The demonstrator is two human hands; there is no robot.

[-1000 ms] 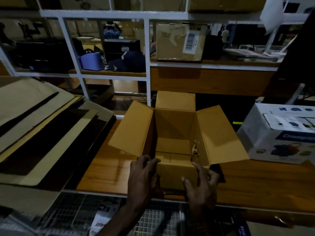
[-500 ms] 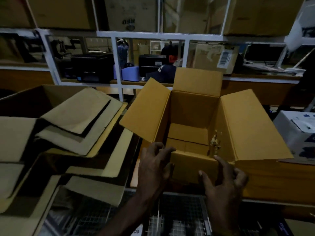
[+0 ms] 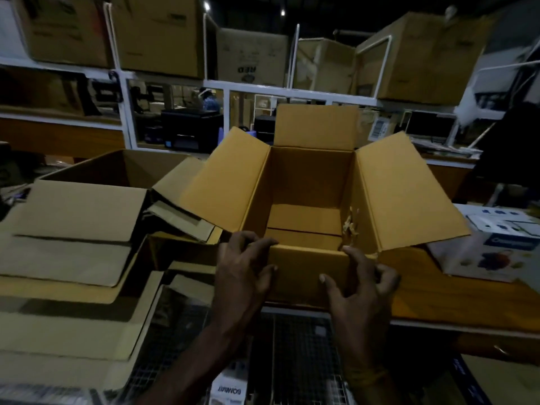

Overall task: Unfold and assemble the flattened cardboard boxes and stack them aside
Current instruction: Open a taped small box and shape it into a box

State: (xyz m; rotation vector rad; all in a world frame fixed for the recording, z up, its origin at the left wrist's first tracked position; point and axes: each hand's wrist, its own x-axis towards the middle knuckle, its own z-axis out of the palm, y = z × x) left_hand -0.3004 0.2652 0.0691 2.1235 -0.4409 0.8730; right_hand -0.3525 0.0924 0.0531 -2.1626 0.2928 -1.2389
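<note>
An assembled cardboard box (image 3: 309, 182), its top flaps spread open, is held upright above the near edge of a wooden table (image 3: 455, 299). Its near wall is gripped at the left corner by the left hand (image 3: 242, 273) and at the right corner by the right hand (image 3: 362, 285). Flattened cardboard sheets (image 3: 73, 258) are piled just to its left, and a white printed carton (image 3: 493, 252) is seen on the table to its right.

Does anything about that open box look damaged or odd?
Yes. The open box has a ragged, torn patch on its inside right wall, near the front corner, where the cardboard looks ripped and frayed. The rest of it looks square, with flaps spread open.
</note>
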